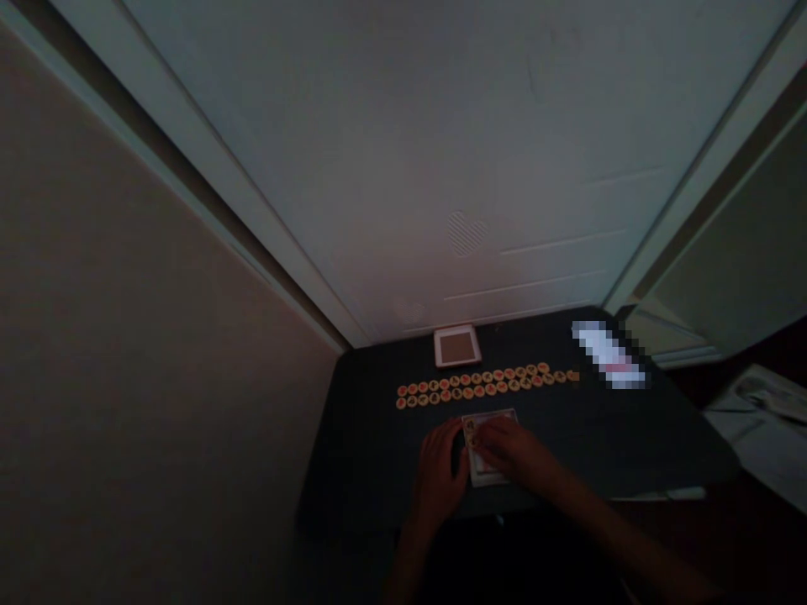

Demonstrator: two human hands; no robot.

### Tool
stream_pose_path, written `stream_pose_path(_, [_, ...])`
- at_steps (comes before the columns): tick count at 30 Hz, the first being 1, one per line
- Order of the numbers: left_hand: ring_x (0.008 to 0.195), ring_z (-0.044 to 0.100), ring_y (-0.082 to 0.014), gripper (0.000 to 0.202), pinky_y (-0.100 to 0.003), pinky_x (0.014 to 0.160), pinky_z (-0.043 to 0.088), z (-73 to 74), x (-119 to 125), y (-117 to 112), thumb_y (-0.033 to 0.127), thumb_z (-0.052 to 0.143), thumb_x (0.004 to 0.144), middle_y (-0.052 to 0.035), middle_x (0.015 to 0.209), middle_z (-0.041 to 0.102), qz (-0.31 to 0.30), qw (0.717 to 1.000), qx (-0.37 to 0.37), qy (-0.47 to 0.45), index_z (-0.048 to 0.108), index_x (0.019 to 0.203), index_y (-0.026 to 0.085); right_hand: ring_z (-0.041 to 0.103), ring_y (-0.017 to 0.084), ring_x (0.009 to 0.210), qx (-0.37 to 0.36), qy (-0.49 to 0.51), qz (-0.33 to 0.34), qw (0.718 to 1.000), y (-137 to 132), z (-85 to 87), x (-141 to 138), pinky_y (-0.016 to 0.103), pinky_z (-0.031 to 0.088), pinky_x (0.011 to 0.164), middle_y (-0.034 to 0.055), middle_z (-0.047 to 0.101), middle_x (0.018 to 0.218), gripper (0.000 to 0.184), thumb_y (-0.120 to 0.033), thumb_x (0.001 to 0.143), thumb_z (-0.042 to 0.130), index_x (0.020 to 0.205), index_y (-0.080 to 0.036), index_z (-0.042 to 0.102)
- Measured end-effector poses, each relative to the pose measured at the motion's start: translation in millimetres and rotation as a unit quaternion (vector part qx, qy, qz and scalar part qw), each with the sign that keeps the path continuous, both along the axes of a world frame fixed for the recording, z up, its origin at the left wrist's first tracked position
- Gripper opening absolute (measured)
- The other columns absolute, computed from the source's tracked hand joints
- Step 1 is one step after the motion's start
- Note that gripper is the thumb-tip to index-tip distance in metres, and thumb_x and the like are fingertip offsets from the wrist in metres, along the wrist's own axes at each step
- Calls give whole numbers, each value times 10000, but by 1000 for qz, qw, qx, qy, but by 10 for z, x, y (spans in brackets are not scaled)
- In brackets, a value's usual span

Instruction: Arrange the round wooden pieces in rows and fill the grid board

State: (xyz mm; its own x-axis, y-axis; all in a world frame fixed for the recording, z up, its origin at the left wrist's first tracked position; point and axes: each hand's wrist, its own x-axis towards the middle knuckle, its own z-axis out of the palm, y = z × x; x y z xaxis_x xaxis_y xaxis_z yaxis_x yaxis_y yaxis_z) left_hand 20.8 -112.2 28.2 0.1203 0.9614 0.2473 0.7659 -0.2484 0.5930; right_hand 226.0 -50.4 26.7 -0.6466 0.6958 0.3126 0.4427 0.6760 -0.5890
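Observation:
A shallow pale box lies near the table's front edge, with round game pieces marked in dark print at its left side. My left hand rests at the box's left edge, thumb and fingers apart in a curve and touching the rim. Reaching over the box from the right, my right hand has its fingertips together on a round piece at the left side. Its fingers cover much of the box's inside. Beyond both hands, two long rows of round wooden pieces with red or dark characters stretch across the table.
A pale square case with a brown panel lies at the table's back, by the white panel. A bright blurred object is at the back right of the dark table. White items stand beyond the table's right side.

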Motion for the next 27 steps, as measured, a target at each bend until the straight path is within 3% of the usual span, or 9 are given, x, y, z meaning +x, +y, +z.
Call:
stream_pose_path(5, [1296, 549, -250, 439, -495, 1095, 451, 14, -5, -1, 217, 487, 981, -75, 1403, 597, 5, 1000, -1, -7, 491, 1419, 261, 664, 227, 1033, -8, 71, -84, 994, -46, 5, 268, 389, 548, 942, 80, 711, 1093, 205, -259, 993, 512, 1125, -243, 667])
stream_pose_path(10, [1280, 562, -252, 423, -496, 1083, 462, 17, 10, 7, 195, 467, 981, -72, 1384, 611, 18, 1000, -1, -14, 518, 1395, 264, 675, 251, 1005, -1, 96, -193, 977, -114, -149, 595, 427, 565, 903, 87, 723, 1068, 219, -294, 981, 529, 1135, -249, 678])
stream_pose_path(13, [1280, 560, -246, 422, -494, 1083, 462, 10, 8, 20, 186, 459, 982, -71, 1384, 610, 15, 1000, -7, -14, 515, 1394, 260, 678, 257, 1011, -4, 88, -224, 971, -156, -245, 689, 443, 560, 920, 88, 725, 1079, 222, -321, 975, 542, 1130, -251, 684])
stream_pose_path(20, [1276, 564, -249, 400, -513, 1092, 455, -52, 7, 28, 188, 449, 988, -76, 1370, 616, 7, 1000, -8, -19, 530, 1373, 263, 688, 247, 989, -17, 75, -216, 973, -154, -280, 669, 420, 564, 901, 64, 740, 1057, 209, -321, 960, 557, 1102, -262, 699])
stream_pose_path(23, [1286, 560, -233, 387, -492, 1090, 467, -84, -12, 23, 201, 432, 1004, -80, 1378, 606, 32, 998, -2, -46, 522, 1375, 262, 683, 244, 1003, -25, 67, -196, 978, -143, -264, 682, 416, 558, 907, 55, 741, 1058, 210, -318, 956, 563, 1107, -272, 701])
stream_pose_path(27, [1269, 574, -224, 330, -468, 1079, 482, -17, -153, 151, 229, 458, 1005, -77, 1352, 619, 55, 996, 27, -57, 559, 1319, 259, 674, 250, 1023, -38, 60, -187, 980, -140, -254, 701, 428, 545, 925, 64, 736, 1081, 215, -334, 968, 547, 1103, -267, 701])
